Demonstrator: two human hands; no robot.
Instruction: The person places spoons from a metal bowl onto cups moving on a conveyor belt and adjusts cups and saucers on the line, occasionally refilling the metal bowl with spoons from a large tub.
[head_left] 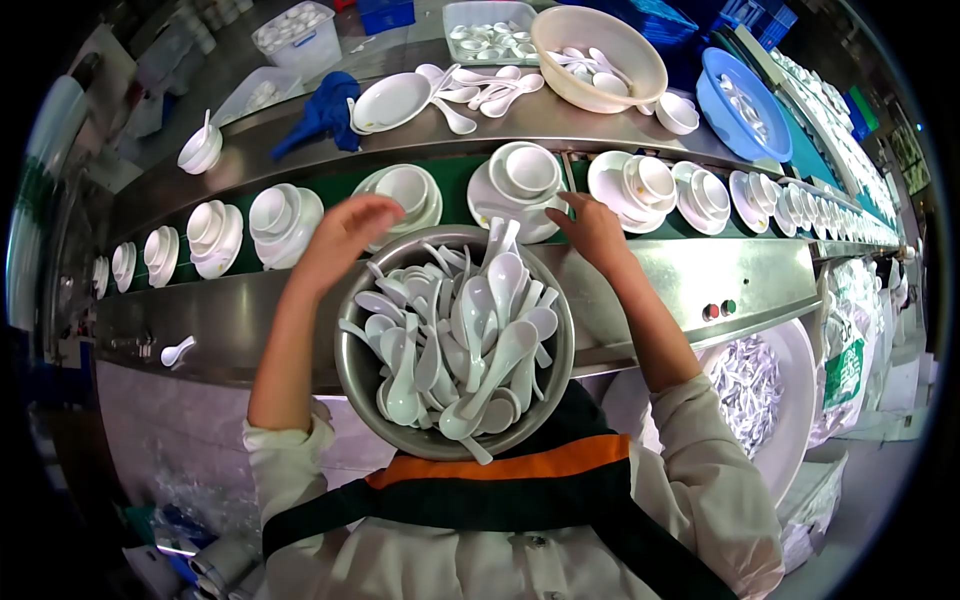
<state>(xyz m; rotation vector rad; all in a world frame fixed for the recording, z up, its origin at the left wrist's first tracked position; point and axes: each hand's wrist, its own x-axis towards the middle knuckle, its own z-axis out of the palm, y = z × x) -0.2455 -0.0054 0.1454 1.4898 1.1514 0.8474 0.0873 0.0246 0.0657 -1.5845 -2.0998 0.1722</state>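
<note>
My left hand (357, 228) is over the green conveyor belt, beside a stack of white dishes (421, 190); its fingers look bent together, and whether they hold anything is hidden. By the right edge of another stack of plates and bowls (516, 190) is my right hand (588, 226), fingers apart, with nothing visible in it. A metal bowl (352, 375) heaped with white spoons (478, 305) sits between my forearms, against my body.
More dish stacks (215, 238) line the belt to both sides. Behind it are an oval plate (392, 101), loose spoons (500, 92), a cream basin (640, 55) and a blue basin (718, 72). Red and green buttons (720, 309) sit front right, above a large tub (795, 420).
</note>
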